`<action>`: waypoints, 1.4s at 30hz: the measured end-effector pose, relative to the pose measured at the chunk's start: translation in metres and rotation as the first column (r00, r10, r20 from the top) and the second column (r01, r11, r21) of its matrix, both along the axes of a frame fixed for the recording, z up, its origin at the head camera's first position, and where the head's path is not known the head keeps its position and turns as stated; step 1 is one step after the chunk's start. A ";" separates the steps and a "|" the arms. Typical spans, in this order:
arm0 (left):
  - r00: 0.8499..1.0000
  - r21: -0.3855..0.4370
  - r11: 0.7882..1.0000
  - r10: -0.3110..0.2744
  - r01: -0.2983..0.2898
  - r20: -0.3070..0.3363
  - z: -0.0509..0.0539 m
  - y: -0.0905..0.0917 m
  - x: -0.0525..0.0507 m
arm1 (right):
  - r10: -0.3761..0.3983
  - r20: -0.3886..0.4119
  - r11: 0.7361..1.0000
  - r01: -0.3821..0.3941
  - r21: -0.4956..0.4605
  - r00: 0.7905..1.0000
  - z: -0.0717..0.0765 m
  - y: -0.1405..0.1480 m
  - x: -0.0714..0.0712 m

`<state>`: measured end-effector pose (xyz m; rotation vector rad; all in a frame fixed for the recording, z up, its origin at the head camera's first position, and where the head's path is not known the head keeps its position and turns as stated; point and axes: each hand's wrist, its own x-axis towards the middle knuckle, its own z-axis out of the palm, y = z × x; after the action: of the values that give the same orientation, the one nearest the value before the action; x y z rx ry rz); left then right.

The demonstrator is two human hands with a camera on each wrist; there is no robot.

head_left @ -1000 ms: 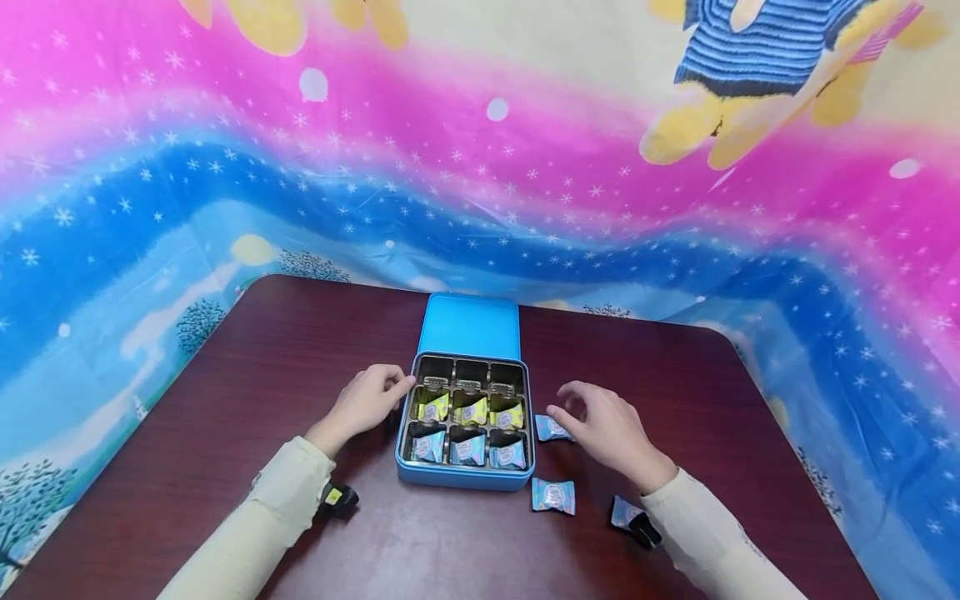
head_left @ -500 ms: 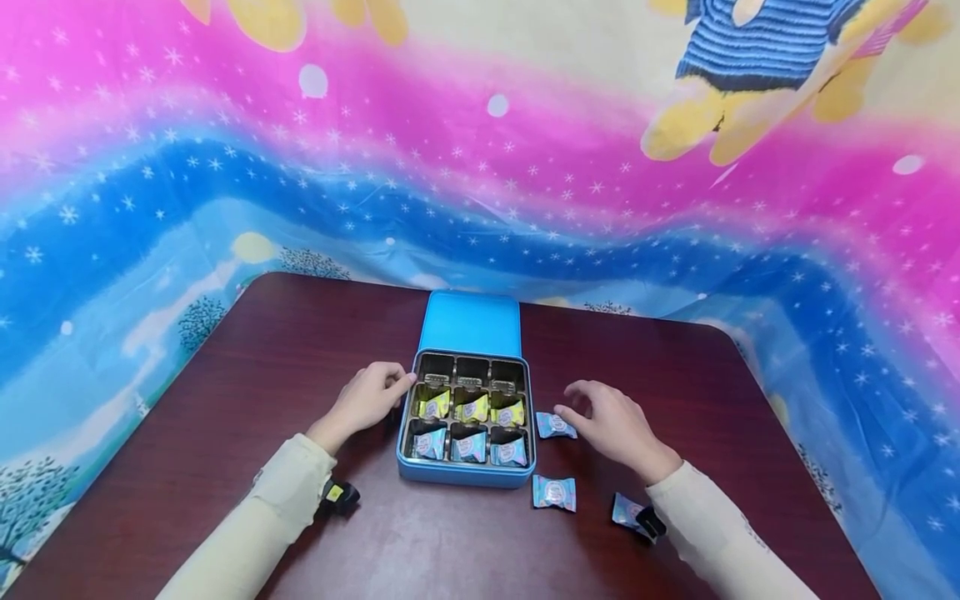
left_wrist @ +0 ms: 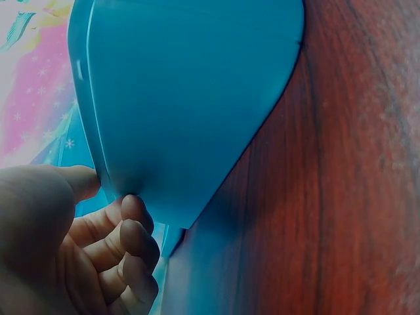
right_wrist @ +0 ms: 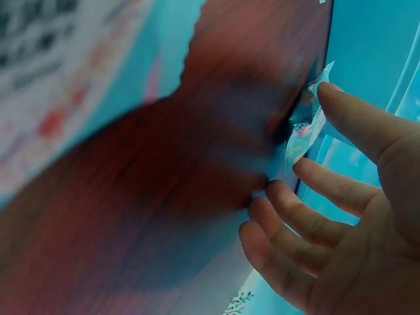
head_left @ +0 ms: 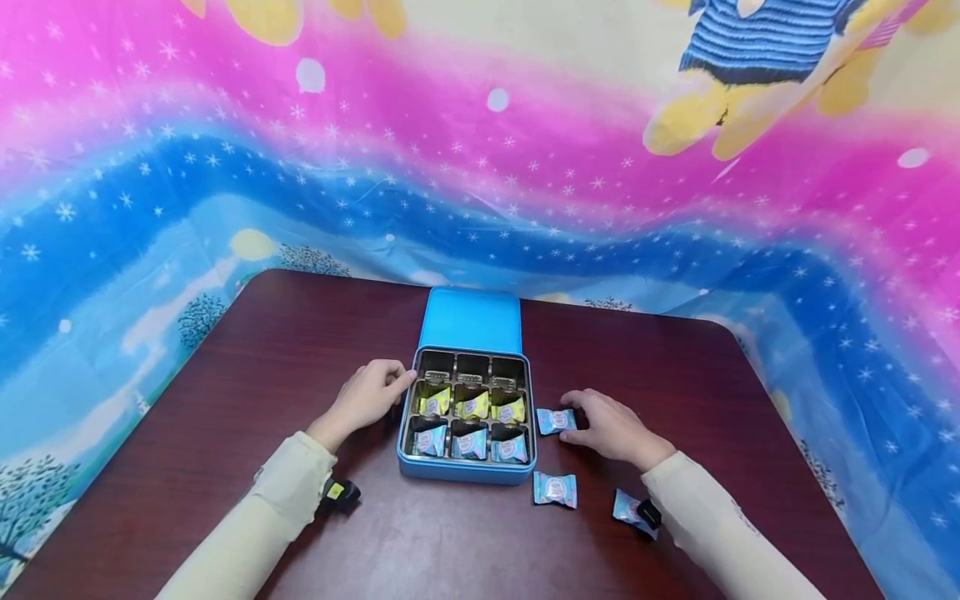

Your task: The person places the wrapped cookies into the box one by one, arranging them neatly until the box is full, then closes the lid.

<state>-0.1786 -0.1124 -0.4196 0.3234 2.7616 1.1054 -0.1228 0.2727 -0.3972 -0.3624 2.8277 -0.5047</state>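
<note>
A blue tin (head_left: 467,472) with a compartment tray stands on the table. Yellow candies (head_left: 472,406) lie in its middle row and blue-wrapped candies (head_left: 469,444) in the near row; the far row holds none. At the tin's left side, my left hand (head_left: 365,396) has its thumb on the rim and index finger against the tin wall (left_wrist: 190,98), the other fingers curled in the left wrist view. My right hand (head_left: 615,427) pinches a loose blue candy (head_left: 555,421) right of the tin. In the right wrist view this candy (right_wrist: 305,131) sits between thumb and index fingertips.
The tin's lid (head_left: 471,320) lies open behind it. Another blue candy (head_left: 555,489) is near the tin's front right corner, and one more (head_left: 628,510) lies by my right wrist, partly covered by a black strap piece. A patterned cloth (head_left: 495,183) hangs behind the table.
My right hand has lowered onto the loose candy, with its thumb moved to the near side and fingers to the far side. My left hand has stayed at the tin.
</note>
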 end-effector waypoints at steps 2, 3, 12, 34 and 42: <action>1.000 0.001 1.000 -0.001 0.001 -0.002 0.000 0.000 0.000 | 0.001 -0.009 1.000 -0.001 0.003 1.000 -0.001 0.000 0.000; 1.000 0.000 1.000 -0.001 0.001 -0.002 0.000 0.001 0.000 | 0.002 -0.014 1.000 -0.002 0.004 1.000 -0.001 0.000 -0.001; 1.000 0.004 1.000 -0.006 0.006 0.005 -0.001 0.002 0.002 | -0.011 -0.008 1.000 0.011 0.009 1.000 -0.005 0.002 -0.001; 1.000 0.008 1.000 -0.004 0.004 -0.001 0.000 0.000 0.002 | 0.029 -0.016 0.999 -0.029 0.039 0.999 -0.004 0.001 -0.011; 1.000 0.006 1.000 -0.004 0.004 -0.008 0.001 0.000 0.000 | 0.021 -0.015 0.999 -0.020 0.042 1.000 -0.002 0.003 -0.012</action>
<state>-0.1784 -0.1127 -0.4187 0.3351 2.7636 1.1140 -0.1346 0.2759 -0.3997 -0.3885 2.8417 -0.4392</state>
